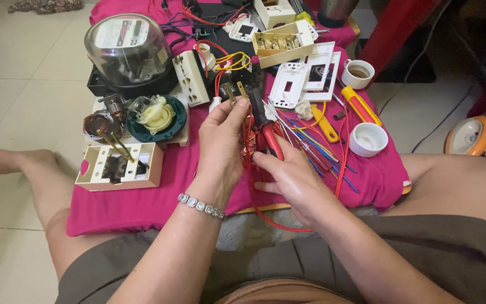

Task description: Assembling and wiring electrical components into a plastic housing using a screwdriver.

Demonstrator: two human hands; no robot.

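Note:
My left hand (222, 143), with a sparkling bracelet at the wrist, pinches a plug with two metal prongs (233, 92) above the pink cloth (125, 205). My right hand (292, 179) grips red-handled pliers (266, 126) whose dark jaws point up beside the plug. A red wire (265, 217) loops from between the hands down toward my lap. Loose coloured wires (319, 147) lie just right of the pliers.
A glass-domed electric meter (129, 48) stands at back left, with a cream power strip (191, 77), a beige open box (120, 165) and a copper coil (98, 125). White switch plates (305, 73), yellow screwdrivers (361, 105) and two white cups (368, 139) sit right.

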